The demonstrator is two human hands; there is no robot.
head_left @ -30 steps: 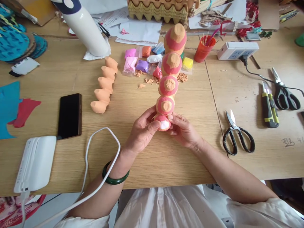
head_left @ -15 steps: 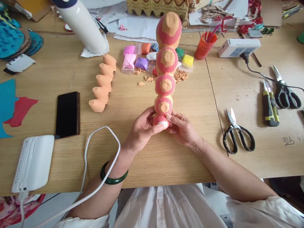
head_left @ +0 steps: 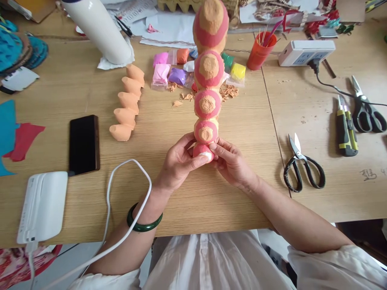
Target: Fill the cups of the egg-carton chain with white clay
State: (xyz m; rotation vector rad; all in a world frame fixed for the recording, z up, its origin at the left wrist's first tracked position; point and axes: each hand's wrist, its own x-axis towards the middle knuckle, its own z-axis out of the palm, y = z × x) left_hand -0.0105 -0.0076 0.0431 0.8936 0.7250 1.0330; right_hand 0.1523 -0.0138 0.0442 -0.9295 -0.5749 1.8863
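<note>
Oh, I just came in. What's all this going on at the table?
Someone is holding a knobbly pink-and-orange piece at its near end, between the left hand and the right hand. The nearest bump is pink with a white patch; the other four have orange centres ringed in pink. A plain orange strip of bumps lies to the left on the wooden table, with scissors to the right.
</note>
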